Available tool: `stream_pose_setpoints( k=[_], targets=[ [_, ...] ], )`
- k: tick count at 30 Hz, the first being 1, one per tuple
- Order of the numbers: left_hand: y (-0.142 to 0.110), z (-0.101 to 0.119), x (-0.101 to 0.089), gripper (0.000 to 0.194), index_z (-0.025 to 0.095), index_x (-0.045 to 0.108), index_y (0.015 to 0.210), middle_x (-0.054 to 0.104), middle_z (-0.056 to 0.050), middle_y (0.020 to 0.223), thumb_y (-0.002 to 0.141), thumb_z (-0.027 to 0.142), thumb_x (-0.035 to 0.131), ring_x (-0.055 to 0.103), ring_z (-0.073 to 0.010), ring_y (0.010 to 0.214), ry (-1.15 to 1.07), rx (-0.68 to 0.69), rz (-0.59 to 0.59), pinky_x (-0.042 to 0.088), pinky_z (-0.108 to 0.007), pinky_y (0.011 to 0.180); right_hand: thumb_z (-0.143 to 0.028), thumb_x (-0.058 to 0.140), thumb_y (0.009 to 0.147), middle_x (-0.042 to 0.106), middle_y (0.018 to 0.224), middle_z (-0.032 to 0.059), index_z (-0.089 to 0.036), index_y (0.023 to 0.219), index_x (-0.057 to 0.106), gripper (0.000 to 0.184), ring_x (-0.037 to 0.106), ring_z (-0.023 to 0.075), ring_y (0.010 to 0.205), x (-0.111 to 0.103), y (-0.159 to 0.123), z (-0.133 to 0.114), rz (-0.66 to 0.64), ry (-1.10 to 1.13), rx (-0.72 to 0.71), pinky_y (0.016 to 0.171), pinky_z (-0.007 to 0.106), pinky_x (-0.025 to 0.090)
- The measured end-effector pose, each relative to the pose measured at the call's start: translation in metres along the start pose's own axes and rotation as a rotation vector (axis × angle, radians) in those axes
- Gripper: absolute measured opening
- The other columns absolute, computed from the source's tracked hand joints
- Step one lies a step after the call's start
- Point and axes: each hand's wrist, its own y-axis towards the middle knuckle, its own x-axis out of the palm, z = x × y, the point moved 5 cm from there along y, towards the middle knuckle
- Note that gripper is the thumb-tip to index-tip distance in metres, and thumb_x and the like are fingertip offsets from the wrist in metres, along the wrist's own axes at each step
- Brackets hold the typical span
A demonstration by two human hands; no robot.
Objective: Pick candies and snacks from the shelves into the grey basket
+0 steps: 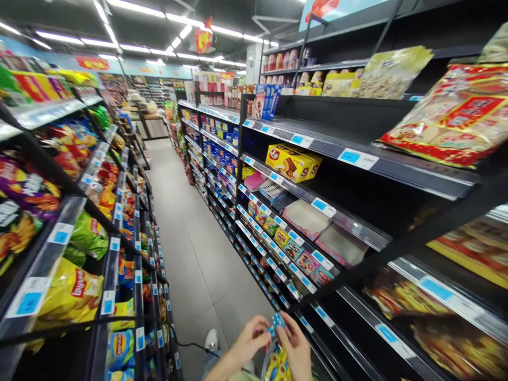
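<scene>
Low in the view, my left hand and my right hand are close together. Between them is a small blue piece with white marks, perhaps the top of a packet. My right thumb presses on its face, with the fingers behind it. My left thumb and forefinger pinch its left edge. Just below hangs a clear bag with yellow packs inside, partly covered by my right hand and wrist. Whether the blue piece is joined to this bag I cannot tell.
Chip bags fill the left shelves, including a yellow bag. On the right shelves stand a yellow box, small colourful boxes and a red snack bag. The grey aisle floor runs ahead. A dark cable crosses low.
</scene>
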Motion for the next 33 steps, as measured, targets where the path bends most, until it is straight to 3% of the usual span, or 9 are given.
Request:
stream_pose_setpoints(
  k=[3, 5, 9, 14, 23, 26, 33],
  targets=[
    [-0.003, 0.024, -0.001, 0.051, 0.017, 0.056, 0.100, 0.061, -0.002, 0.083, 0.072, 0.052, 0.081, 0.057, -0.0125, 0.071, 0.026, 0.051, -0.054, 0.044, -0.025, 0.068, -0.044, 0.083, 0.069, 0.069, 0.107, 0.0108, -0.017, 0.116, 0.069, 0.056, 0.067, 0.0229, 0.094, 0.012, 0.004, -0.031, -0.001, -0.062, -0.077, 0.083, 0.031, 0.055],
    [-0.002, 0.037, -0.006, 0.047, 0.017, 0.056, 0.101, 0.061, -0.003, 0.087, 0.074, 0.047, 0.080, 0.058, -0.0134, 0.077, 0.055, 0.065, -0.083, 0.045, -0.026, 0.072, -0.044, 0.082, 0.070, 0.066, 0.095, 0.0076, -0.016, 0.108, 0.071, 0.048, 0.063, 0.0195, 0.084, 0.026, 0.009, -0.048, -0.020, -0.133, -0.153, 0.076, 0.028, 0.054],
    [0.011, 0.055, -0.025, 0.046, 0.015, 0.056, 0.095, 0.062, -0.003, 0.083, 0.081, 0.057, 0.070, 0.060, -0.0143, 0.070, 0.075, 0.027, -0.088, 0.046, -0.027, 0.069, -0.046, 0.078, 0.073, 0.053, 0.073, 0.0000, -0.017, 0.084, 0.063, 0.035, 0.050, 0.0138, 0.068, 0.054, 0.023, -0.058, -0.028, -0.228, -0.198, 0.063, 0.024, 0.046],
    [0.023, 0.068, -0.066, 0.048, 0.015, 0.059, 0.091, 0.066, -0.004, 0.072, 0.082, 0.062, 0.064, 0.059, -0.0146, 0.066, 0.134, 0.022, -0.053, 0.046, -0.027, 0.067, -0.054, 0.076, 0.072, 0.041, 0.067, -0.0041, -0.020, 0.078, 0.052, 0.042, 0.039, 0.0106, 0.058, 0.088, 0.036, -0.031, 0.022, -0.234, -0.138, 0.051, 0.021, 0.037],
    [0.025, 0.072, -0.161, 0.047, 0.017, 0.057, 0.082, 0.065, -0.002, 0.059, 0.077, 0.062, 0.069, 0.057, -0.0144, 0.056, 0.066, -0.044, 0.061, 0.044, -0.026, 0.061, -0.047, 0.076, 0.078, 0.062, 0.090, 0.0064, -0.018, 0.116, 0.064, 0.050, 0.056, 0.0163, 0.072, 0.161, 0.044, 0.016, -0.048, -0.134, -0.038, 0.060, 0.026, 0.045],
    [0.021, 0.079, -0.194, 0.042, 0.016, 0.059, 0.081, 0.068, -0.003, 0.064, 0.080, 0.058, 0.068, 0.060, -0.0154, 0.062, 0.120, -0.032, 0.087, 0.045, -0.026, 0.066, -0.046, 0.081, 0.071, 0.065, 0.100, 0.0092, -0.019, 0.112, 0.067, 0.050, 0.061, 0.0200, 0.079, 0.184, 0.050, 0.029, -0.094, -0.081, -0.016, 0.060, 0.028, 0.049],
    [0.016, 0.097, -0.245, 0.049, 0.015, 0.062, 0.097, 0.072, -0.006, 0.071, 0.081, 0.062, 0.064, 0.064, -0.0192, 0.066, 0.254, -0.023, 0.210, 0.048, -0.029, 0.070, -0.048, 0.079, 0.074, 0.067, 0.083, 0.0046, -0.018, 0.092, 0.066, 0.038, 0.057, 0.0140, 0.062, 0.241, 0.085, 0.044, -0.183, -0.059, 0.036, 0.061, 0.028, 0.049]
  ],
)
